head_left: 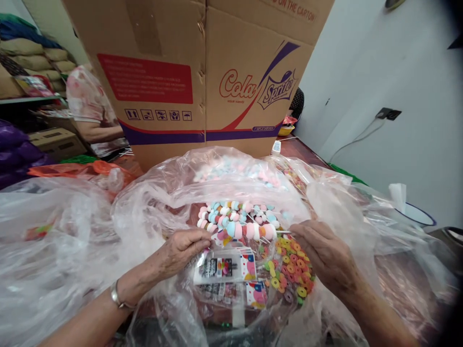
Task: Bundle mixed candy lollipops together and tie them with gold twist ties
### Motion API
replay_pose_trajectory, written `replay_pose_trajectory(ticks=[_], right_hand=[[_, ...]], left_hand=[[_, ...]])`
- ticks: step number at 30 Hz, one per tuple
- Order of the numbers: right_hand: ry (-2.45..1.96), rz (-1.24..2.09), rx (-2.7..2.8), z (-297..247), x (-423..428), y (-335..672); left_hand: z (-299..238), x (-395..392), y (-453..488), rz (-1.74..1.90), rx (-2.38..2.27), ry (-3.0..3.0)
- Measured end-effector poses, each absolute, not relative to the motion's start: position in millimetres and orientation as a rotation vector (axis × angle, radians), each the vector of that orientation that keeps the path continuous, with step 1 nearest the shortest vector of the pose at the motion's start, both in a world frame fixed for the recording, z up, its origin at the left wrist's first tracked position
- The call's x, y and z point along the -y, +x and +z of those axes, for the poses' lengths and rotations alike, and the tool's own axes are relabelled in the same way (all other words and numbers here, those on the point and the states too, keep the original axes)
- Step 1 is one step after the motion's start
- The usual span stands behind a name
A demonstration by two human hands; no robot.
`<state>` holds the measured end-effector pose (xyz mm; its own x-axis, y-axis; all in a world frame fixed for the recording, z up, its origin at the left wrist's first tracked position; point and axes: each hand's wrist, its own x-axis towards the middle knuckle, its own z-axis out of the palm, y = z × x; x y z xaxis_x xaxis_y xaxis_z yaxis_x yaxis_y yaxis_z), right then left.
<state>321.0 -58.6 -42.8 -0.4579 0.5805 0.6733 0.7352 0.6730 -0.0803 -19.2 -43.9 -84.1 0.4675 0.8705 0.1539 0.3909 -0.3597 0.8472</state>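
Note:
My right hand (321, 246) pinches the white stick of a candy skewer (253, 231), strung with pink, white, red and pale blue pieces and held nearly level. My left hand (184, 248) is closed at the thumb and fingertips on the edge of a small printed plastic bag (221, 238), close to the skewer's left end. More candy skewers (224, 214) lie in a pile just behind. Below my hands rests a stack of clear printed bags (217, 270). Loose ring-shaped gummies (292, 267) in orange, yellow and green lie beside them, near my right hand.
A tall cardboard carton (206, 86) stands across the table. Crumpled clear plastic sheeting (72, 241) spreads on both sides, with pastel candies (235, 171) in plastic at the back. Another person (94, 106) sits at the left behind the carton. A blue-rimmed bowl (415, 214) is at right.

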Motion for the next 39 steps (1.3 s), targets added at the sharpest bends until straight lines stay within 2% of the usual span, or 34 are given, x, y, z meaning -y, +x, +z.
replay_pose_trajectory(ticks=[22,39], right_hand=[[-0.899,-0.358,2.436,-36,67,320],[-0.834,-0.349,2.424,-36,65,320]], left_hand=[[-65,35,-19,0.475,-1.053,2.133],[-58,33,-20,0.451,-1.095,2.156]])
